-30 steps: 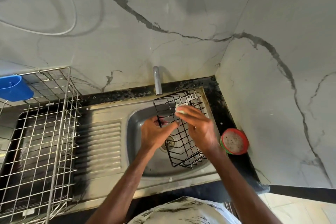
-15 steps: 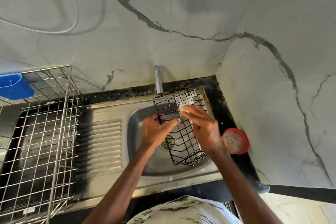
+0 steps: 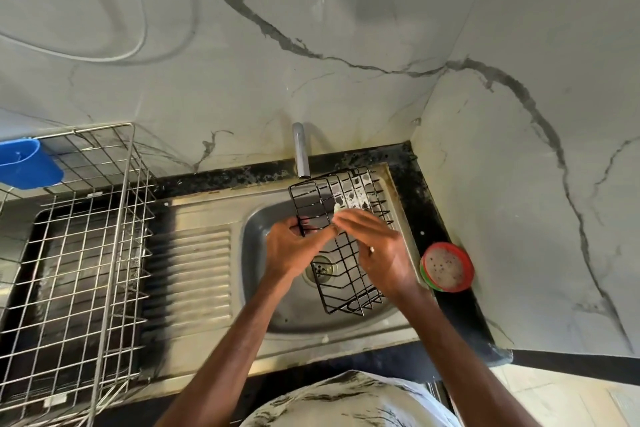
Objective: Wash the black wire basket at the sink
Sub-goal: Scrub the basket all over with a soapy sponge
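Two hands work on a black wire basket [image 3: 348, 282] over the sink [image 3: 256, 253] bowl at the centre of the frame.

Low in the frame, a pale patterned shirt [image 3: 346, 402] and two bare forearms reach up. The left hand [image 3: 294, 246] grips the basket's left edge, fingers curled round the wire. The right hand [image 3: 381, 253] lies across the wires with its fingers fairly straight and a small pale lump [image 3: 337, 208] at their tips; whether it pinches or only presses the lump cannot be told. The basket stands tilted over the drain, its far end under the faucet [image 3: 300, 152]. A red-rimmed dish [image 3: 446, 267] sits right of the sink, a steel dish rack [image 3: 86, 253] at left, and a blue tub [image 3: 27, 163] at upper left.
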The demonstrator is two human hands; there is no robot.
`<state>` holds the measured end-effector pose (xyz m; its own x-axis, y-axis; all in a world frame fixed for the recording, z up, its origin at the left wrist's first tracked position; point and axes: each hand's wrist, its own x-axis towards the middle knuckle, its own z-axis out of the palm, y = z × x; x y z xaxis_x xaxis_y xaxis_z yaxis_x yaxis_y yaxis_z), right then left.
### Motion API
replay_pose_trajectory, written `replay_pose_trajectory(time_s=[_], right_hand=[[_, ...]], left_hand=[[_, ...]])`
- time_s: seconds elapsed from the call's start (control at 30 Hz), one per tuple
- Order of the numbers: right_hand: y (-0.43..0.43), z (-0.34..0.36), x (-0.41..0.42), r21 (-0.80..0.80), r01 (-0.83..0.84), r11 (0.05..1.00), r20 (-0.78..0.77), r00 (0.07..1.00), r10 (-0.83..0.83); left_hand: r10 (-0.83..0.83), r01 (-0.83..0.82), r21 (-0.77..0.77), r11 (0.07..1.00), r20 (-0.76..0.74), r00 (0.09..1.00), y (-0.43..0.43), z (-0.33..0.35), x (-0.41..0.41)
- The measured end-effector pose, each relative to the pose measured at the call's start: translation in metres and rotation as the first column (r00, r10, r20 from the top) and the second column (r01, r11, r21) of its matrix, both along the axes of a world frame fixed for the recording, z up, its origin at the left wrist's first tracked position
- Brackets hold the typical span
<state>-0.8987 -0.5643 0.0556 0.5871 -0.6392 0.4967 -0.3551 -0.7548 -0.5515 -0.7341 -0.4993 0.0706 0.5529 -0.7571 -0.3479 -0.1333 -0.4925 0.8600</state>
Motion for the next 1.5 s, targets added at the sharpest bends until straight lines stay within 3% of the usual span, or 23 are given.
replay_pose_trajectory(time_s=[0.27, 0.6, 0.67, 0.8, 0.9, 1.0, 1.17, 1.27, 1.37, 1.43, 1.5], right_hand=[[-0.037, -0.006, -0.036, 0.069, 0.363, 0.929, 0.031, 0.930, -0.366], [0.044, -0.011, -0.010, 0.036, 0.053, 0.998, 0.011, 0.999, -0.053], [0.027, -0.011, -0.020, 0.005, 0.070, 0.998, 0.006, 0.998, -0.070], [-0.019, -0.010, -0.036, 0.030, 0.297, 0.954, 0.034, 0.954, -0.298], [-0.021, -0.006, -0.027, 0.027, 0.353, 0.935, 0.045, 0.934, -0.354], [0.008, 0.001, -0.008, 0.006, 0.305, 0.952, 0.058, 0.951, -0.305], [0.059, -0.007, -0.010, 0.043, 0.068, 0.997, 0.011, 0.998, -0.068], [0.038, -0.012, -0.030, 0.034, 0.108, 0.994, 0.014, 0.994, -0.108], [0.007, -0.010, -0.047, 0.118, 0.270, 0.955, 0.039, 0.960, -0.277], [-0.006, 0.000, -0.052, 0.296, 0.338, 0.893, -0.005, 0.936, -0.353], [-0.018, 0.009, -0.054, 0.518, 0.339, 0.786, -0.124, 0.938, -0.322]], left_hand=[[0.060, -0.061, -0.001, 0.998, -0.101, 0.993, -0.001, 0.002, -0.002], [0.091, -0.092, -0.009, 0.996, -0.084, 0.992, 0.000, -0.001, -0.002], [0.087, -0.086, 0.011, 0.996, -0.093, 0.992, 0.001, 0.000, -0.001], [0.077, -0.075, 0.019, 0.997, -0.107, 0.991, 0.002, -0.001, -0.004], [0.067, -0.068, 0.001, 0.998, -0.100, 0.993, 0.001, 0.000, -0.007], [0.106, -0.106, -0.003, 0.994, -0.106, 0.989, 0.000, 0.000, -0.009], [0.127, -0.127, -0.001, 0.992, -0.083, 0.988, 0.001, -0.001, -0.003], [0.108, -0.108, 0.002, 0.994, -0.084, 0.991, 0.004, -0.001, -0.003], [0.095, -0.096, -0.003, 0.995, -0.117, 0.989, 0.005, -0.002, -0.004], [0.067, -0.066, 0.005, 0.998, -0.133, 0.989, 0.005, -0.002, -0.005], [0.023, -0.022, 0.008, 1.000, -0.123, 0.992, 0.004, -0.003, -0.004]])
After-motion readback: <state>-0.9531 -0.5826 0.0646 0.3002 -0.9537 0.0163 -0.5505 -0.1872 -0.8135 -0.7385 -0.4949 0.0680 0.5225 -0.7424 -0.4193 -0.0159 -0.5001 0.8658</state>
